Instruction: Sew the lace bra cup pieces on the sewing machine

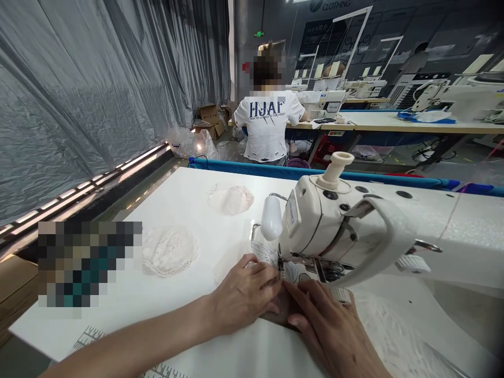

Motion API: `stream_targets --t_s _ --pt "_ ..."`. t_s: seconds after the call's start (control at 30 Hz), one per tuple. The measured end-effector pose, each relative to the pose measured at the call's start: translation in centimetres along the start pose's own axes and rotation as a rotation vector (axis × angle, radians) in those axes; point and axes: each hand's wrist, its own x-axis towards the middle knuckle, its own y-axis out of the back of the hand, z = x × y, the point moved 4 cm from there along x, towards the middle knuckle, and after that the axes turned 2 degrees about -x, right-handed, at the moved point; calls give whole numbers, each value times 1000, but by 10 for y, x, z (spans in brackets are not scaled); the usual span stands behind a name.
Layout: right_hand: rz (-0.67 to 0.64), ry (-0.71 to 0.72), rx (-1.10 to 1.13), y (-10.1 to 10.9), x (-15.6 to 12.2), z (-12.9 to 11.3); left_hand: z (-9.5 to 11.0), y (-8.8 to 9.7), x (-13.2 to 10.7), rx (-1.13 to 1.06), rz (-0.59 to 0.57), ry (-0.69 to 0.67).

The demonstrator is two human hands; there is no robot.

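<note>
My left hand (246, 296) lies on a thin lace piece (263, 249) on the white table (189, 205), fingers curled and pressing it down just left of the needle area. My right hand (328, 328) lies flat beside it, fingers stretched toward the presser foot (284, 269) and touching the left fingertips. Both hold the fabric down under the head of the white sewing machine (354, 226). The needle itself is hard to make out.
A round lace pile (169, 251) lies to the left and another lace piece (231, 199) farther back. A person in a white T-shirt (266, 126) sits with their back to me at another table. Grey plastic sheeting (98, 79) hangs at left; more sewing machines (452, 97) stand at right.
</note>
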Motion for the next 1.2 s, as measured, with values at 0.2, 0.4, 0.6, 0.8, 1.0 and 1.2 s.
stream_targets --t_s 0.2,0.4,0.6,0.8,1.0,1.2 --pt "6 -18 -35 -3 2 2 -5 -2 3 43 5 18" --pt "25 19 -50 -3 -2 2 2 -2 1 70 38 -11" --pt "43 22 -32 0 -3 1 7 -1 -3 98 30 -28" --pt "57 10 -22 -2 -5 1 2 0 -2 119 54 -6" --pt "82 -14 -10 0 -4 1 -8 1 1 116 37 42" --pt "135 -65 -29 4 7 -2 8 -4 -11 130 47 46"
